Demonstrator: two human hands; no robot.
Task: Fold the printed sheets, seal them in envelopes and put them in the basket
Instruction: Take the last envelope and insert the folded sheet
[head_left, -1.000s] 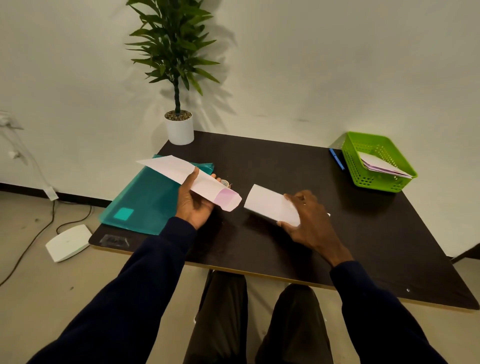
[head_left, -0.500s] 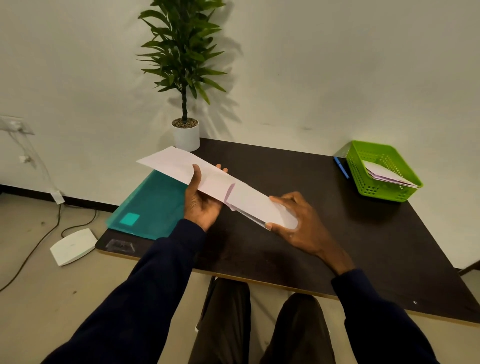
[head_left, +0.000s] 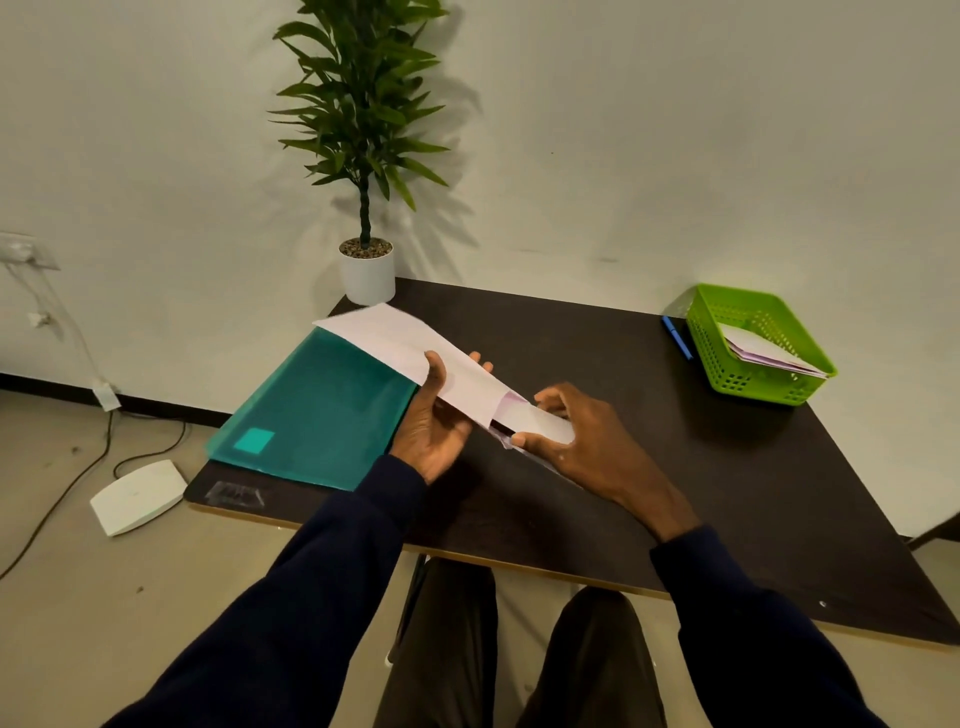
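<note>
- Teal folder (head_left: 322, 410) lies flat at the left edge of the table (head_left: 675, 467), just beside your left hand (head_left: 434, 426); not in play.
- Your left hand grips the white envelope (head_left: 405, 343) near its open end, thumb over, fingers under. It's raised off the table, long axis running far-left to near-right.
- Folded sheet (head_left: 540, 423) sits partly inside the envelope mouth, on the same axis.
- Your right hand (head_left: 597, 447) pinches the sheet's outer end. It's the nearer hand, so the push likely goes up-left along that axis.
- Green basket (head_left: 758, 343) sits far right, well apart, with filed envelopes (head_left: 769, 351) in it.
</note>
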